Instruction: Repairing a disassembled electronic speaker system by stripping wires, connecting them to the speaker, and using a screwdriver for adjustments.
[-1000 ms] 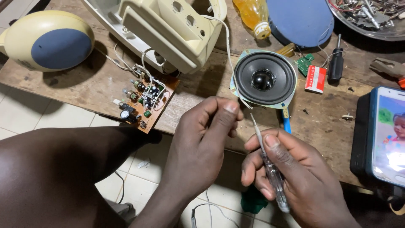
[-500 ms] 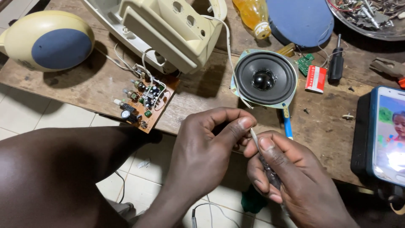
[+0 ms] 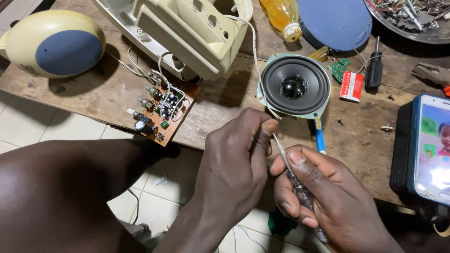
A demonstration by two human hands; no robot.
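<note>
while pinching a white wire (image 3: 255, 61), left hand (image 3: 234, 164) beside right hand (image 3: 323, 197), fingers closed around a screwdriver (image 3: 293, 175).

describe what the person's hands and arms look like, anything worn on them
Both are bare. The left hand and its forearm show no sleeve, glove, watch or bracelet anywhere in view. The right hand is likewise ungloved, with no ring visible on its fingers; its wrist runs out of the picture, so a cuff there cannot be ruled out. The nails are short and unpainted.
</note>
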